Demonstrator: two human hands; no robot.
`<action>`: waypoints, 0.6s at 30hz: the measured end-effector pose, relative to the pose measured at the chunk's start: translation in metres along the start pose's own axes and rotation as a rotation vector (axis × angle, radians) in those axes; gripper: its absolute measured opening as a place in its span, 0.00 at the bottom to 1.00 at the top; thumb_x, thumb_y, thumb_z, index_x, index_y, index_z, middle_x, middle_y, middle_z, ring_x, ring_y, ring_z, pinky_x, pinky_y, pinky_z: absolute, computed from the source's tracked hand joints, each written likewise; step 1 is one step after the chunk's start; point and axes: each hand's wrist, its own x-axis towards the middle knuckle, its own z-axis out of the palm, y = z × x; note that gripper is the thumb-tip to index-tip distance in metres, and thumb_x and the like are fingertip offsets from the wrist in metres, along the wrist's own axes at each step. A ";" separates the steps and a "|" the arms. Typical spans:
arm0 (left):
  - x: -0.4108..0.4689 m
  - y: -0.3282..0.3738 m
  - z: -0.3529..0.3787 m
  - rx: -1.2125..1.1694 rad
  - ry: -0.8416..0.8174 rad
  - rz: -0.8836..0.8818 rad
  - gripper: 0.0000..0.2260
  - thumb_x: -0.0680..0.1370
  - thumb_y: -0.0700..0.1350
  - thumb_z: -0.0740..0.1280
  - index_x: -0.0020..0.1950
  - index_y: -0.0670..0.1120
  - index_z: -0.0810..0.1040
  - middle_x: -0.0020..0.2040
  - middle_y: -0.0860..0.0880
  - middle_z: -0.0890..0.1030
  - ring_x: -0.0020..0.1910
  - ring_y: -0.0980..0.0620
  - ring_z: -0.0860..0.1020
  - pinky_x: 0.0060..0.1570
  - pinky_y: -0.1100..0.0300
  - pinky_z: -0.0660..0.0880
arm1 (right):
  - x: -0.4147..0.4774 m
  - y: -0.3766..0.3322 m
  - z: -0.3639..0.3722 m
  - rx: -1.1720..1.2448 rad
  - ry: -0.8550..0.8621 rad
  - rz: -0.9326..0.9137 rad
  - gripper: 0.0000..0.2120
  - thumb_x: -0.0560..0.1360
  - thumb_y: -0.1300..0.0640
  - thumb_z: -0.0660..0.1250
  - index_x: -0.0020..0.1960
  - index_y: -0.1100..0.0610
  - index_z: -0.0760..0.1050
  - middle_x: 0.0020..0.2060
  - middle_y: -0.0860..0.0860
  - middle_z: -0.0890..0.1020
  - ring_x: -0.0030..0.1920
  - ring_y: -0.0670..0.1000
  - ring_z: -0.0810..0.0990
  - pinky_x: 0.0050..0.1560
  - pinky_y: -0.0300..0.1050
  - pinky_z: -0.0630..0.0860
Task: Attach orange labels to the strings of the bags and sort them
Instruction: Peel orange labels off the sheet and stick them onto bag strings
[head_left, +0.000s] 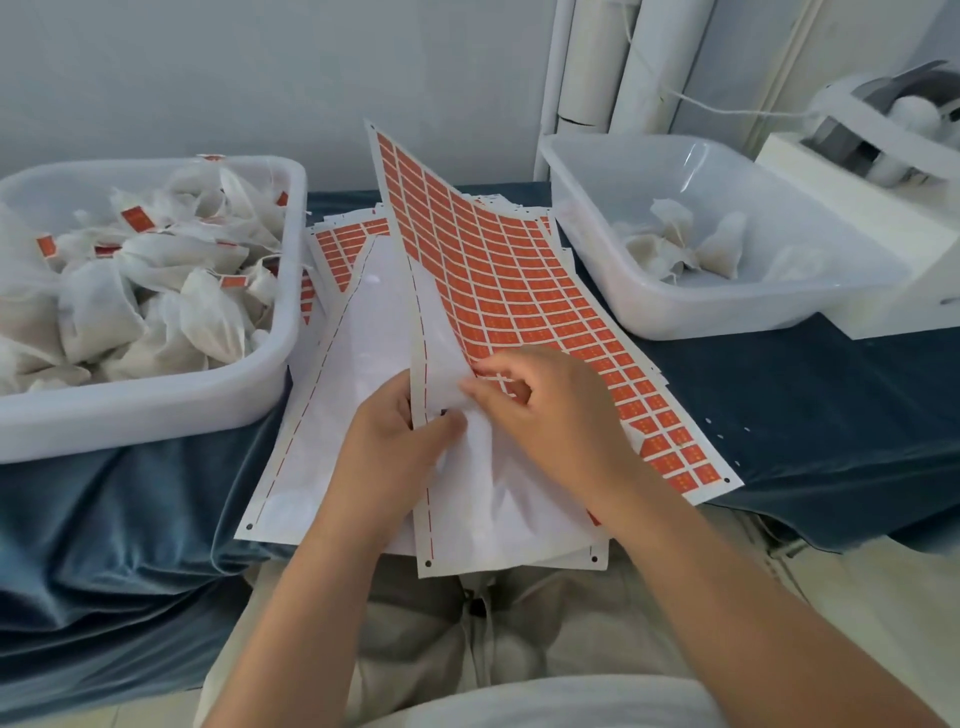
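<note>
A sheet of orange labels (498, 270) curls up from the middle of the table, its near-left part stripped to bare white backing. My left hand (384, 452) pinches the sheet's left edge between thumb and fingers. My right hand (550, 410) rests on the sheet with curled fingertips at the edge of the orange labels, pinching there; what it pinches is too small to tell. The left tub (156, 410) is full of white bags (156, 291) with orange labels on their strings. The right tub (727, 312) holds a few white bags (685, 244) without labels.
More label sheets and used white backing sheets (332, 374) lie stacked under the top sheet on the blue cloth (831, 426). A white machine with string spools (883, 135) stands at the back right. White pipes (623, 62) rise against the wall.
</note>
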 end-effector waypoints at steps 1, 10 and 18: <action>0.000 0.000 0.000 0.007 0.004 -0.001 0.15 0.81 0.41 0.69 0.58 0.62 0.83 0.53 0.60 0.87 0.50 0.58 0.86 0.51 0.52 0.83 | 0.001 0.002 -0.001 0.000 0.000 -0.019 0.12 0.82 0.44 0.69 0.56 0.50 0.85 0.43 0.39 0.81 0.39 0.36 0.76 0.43 0.27 0.66; -0.001 0.000 0.002 -0.036 0.004 0.011 0.05 0.81 0.52 0.73 0.55 0.62 0.86 0.52 0.58 0.88 0.50 0.56 0.87 0.54 0.50 0.83 | 0.001 0.006 -0.004 0.086 -0.098 -0.069 0.14 0.83 0.46 0.67 0.43 0.52 0.83 0.31 0.44 0.79 0.34 0.47 0.76 0.37 0.49 0.73; 0.002 -0.003 0.001 -0.005 -0.004 0.001 0.08 0.82 0.47 0.70 0.60 0.56 0.83 0.55 0.56 0.88 0.55 0.52 0.86 0.58 0.42 0.83 | -0.002 0.009 0.003 0.039 -0.047 -0.120 0.14 0.81 0.54 0.70 0.37 0.52 0.78 0.28 0.44 0.73 0.30 0.47 0.71 0.33 0.45 0.68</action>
